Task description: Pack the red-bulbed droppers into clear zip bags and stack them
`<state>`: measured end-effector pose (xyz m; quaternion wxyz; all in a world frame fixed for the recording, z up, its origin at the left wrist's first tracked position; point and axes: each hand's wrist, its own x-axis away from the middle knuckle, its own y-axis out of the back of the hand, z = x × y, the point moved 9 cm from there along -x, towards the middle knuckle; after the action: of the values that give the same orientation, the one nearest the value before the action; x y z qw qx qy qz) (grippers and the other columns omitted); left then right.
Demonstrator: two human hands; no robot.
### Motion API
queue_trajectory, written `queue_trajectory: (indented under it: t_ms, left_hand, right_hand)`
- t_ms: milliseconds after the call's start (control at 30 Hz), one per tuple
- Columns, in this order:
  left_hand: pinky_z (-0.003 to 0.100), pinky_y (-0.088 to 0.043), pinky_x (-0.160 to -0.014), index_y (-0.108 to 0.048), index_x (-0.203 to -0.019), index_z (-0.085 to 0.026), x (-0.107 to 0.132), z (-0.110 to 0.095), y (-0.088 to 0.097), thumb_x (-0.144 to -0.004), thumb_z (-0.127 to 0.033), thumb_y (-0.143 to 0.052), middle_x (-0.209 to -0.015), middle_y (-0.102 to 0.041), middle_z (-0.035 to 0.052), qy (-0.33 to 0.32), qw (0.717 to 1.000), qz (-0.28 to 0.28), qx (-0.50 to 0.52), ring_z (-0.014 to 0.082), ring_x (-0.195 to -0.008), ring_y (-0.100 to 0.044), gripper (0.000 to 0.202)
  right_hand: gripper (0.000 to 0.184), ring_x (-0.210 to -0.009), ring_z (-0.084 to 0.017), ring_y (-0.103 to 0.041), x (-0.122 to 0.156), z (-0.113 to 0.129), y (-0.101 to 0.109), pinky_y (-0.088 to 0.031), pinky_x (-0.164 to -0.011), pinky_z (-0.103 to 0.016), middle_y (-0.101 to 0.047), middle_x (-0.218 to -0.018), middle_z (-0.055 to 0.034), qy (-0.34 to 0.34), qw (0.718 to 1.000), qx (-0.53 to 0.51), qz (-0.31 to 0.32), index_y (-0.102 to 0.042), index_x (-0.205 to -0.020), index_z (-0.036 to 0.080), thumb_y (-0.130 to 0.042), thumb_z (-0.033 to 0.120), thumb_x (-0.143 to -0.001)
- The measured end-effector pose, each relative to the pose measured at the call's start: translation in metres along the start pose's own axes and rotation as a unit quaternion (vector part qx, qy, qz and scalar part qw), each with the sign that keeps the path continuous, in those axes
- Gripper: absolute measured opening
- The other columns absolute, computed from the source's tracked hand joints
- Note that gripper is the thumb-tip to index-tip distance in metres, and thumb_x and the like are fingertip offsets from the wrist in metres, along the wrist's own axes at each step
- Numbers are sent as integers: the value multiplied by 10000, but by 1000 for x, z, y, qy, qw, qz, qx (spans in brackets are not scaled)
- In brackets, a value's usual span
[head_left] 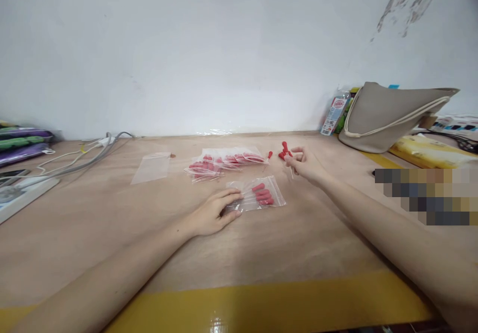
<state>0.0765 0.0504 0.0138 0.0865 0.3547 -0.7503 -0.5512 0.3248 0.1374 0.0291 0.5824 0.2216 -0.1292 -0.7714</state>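
Observation:
My left hand (215, 210) lies on the table with its fingers pressing the open end of a small clear bag (257, 195) that holds several red-capped droppers. My right hand (303, 165) hovers just behind and to the right of that bag, fingers pinched round a few red-capped droppers (285, 150). One loose dropper (269, 156) lies on the table beside them. Behind the bag sits a pile of filled clear bags (224, 163) with red caps showing. An empty clear bag (151, 167) lies flat to the left.
A grey tote bag (388, 116) stands at the back right beside a small printed packet (335, 115) and a yellow package (429, 155). Cables (89, 156) and a white power strip (22, 196) are at the left. Yellow tape (261, 303) edges the wooden table's front.

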Motion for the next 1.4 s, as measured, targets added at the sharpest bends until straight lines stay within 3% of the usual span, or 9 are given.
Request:
queue_trajectory:
  t_ms: [100, 200, 400, 533, 767, 933, 1133, 1233, 1400]
  left_hand:
    - [388, -353, -1025, -474, -1257, -197, 0, 1, -1, -882, -347, -465, -1316, -447, 97, 8, 1000, 7, -3, 224, -1225, -410, 404]
    - [392, -352, -1027, -466, -1266, -201, 1, 3, -2, -883, -357, -460, -1332, -429, 96, 17, 1000, 15, -7, 226, -1233, -400, 414]
    - [383, -352, -1029, -467, -1261, -206, 0, 2, 0, -889, -359, -451, -1323, -436, 89, 15, 1000, 14, -12, 217, -1230, -403, 403]
    - [385, -355, -1026, -470, -1255, -218, 0, 0, 1, -889, -356, -450, -1315, -443, 80, 6, 1000, 5, -10, 219, -1225, -407, 391]
    - [375, -359, -1025, -461, -1266, -200, 0, 1, 0, -890, -354, -446, -1324, -430, 94, 4, 1000, 8, -19, 217, -1224, -409, 407]
    - [378, -357, -1026, -459, -1269, -209, 1, 1, 0, -893, -359, -443, -1335, -420, 91, 3, 1000, 6, -24, 217, -1227, -409, 405]
    - [383, -355, -1028, -449, -1280, -214, 1, 1, -1, -894, -357, -440, -1342, -416, 88, 7, 1000, 10, -26, 221, -1238, -396, 412]
    - [389, -357, -1025, -454, -1276, -216, 1, 1, 0, -892, -357, -444, -1339, -420, 89, 5, 1000, 9, -25, 223, -1239, -395, 409]
    - [391, -353, -1028, -447, -1284, -216, 0, 1, -1, -890, -360, -446, -1344, -415, 91, 5, 1000, 7, -24, 224, -1235, -402, 419]
  right_hand:
    - [729, -435, -86, -500, 21, -13, -7, -430, -420, -191, -546, -595, 75, -28, 981, -191, 1, -159, -1286, 161, -591, 227, -703]
    - [827, -467, -102, -557, 32, -23, -19, -497, -466, -212, -516, -572, 104, -55, 962, -266, -9, -58, -1300, 199, -588, 140, -668]
    - [547, -484, -109, -595, 38, -21, -42, -552, -537, -252, -527, -583, 103, -65, 947, -314, 4, -205, -1132, 243, -527, 95, -714]
    - [403, -491, -124, -609, 43, -21, -44, -560, -544, -278, -530, -591, 96, -87, 938, -336, 4, -254, -1004, 260, -494, 81, -734]
    - [355, -527, -96, -611, 52, -18, -49, -533, -582, -235, -558, -608, 85, -116, 929, -351, 33, -325, -910, 234, -565, 89, -691]
    - [257, -503, -46, -551, 56, -14, -56, -489, -541, -166, -521, -581, 89, -100, 927, -358, 50, -449, -799, 185, -638, 107, -644]
    - [321, -476, -82, -561, 54, -24, -55, -475, -473, -198, -584, -594, 64, -133, 930, -343, 30, -398, -798, 201, -658, 73, -661]
    - [210, -488, -82, -572, 54, -27, -59, -471, -477, -186, -594, -572, 30, -155, 935, -314, 59, -449, -754, 171, -629, 72, -707]
    - [92, -433, -39, -516, 53, -22, -62, -435, -443, -152, -599, -581, 26, -133, 949, -271, 91, -546, -715, 133, -586, 53, -734]
